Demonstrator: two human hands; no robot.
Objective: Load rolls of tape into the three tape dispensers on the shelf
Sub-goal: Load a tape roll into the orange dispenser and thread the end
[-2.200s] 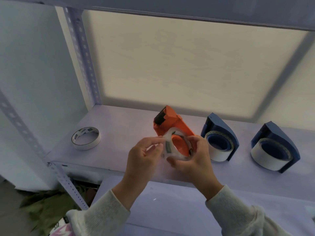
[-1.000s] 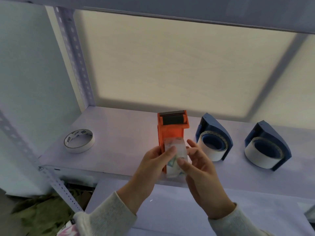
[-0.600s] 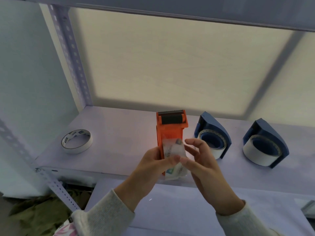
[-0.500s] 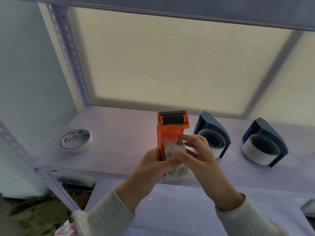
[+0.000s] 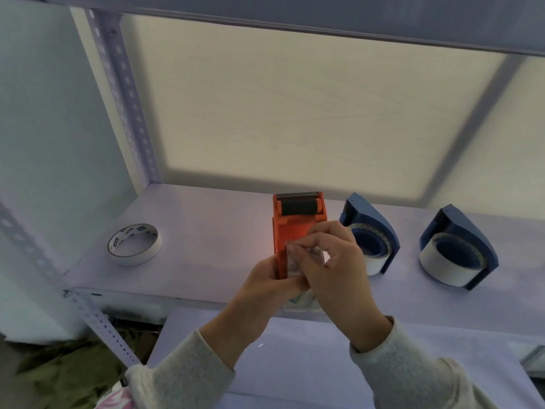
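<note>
The orange tape dispenser (image 5: pixel 298 228) is held upright at the front edge of the shelf (image 5: pixel 206 261), its black roller (image 5: pixel 299 207) and toothed blade pointing away from the person. In the head view, the only one, the left hand (image 5: pixel 265 287) grips the dispenser's lower body from the left, fingers wrapped round it, while the right hand (image 5: pixel 330 261) bends over the clear tape roll (image 5: pixel 300 290) seated in it, thumb and forefinger pinched together on what looks like the tape's loose end — too blurred to be sure. Two blue dispensers (image 5: pixel 368 231) and (image 5: pixel 460 246) stand to the right, each already carrying a white roll; a spare roll of masking tape (image 5: pixel 134 245) lies well apart at the left. The risk, as I judge it: the thin clear end may slip from the pinch and stick back onto the roll, or fold onto itself before reaching the roller — clear film is hard to find again.
</note>
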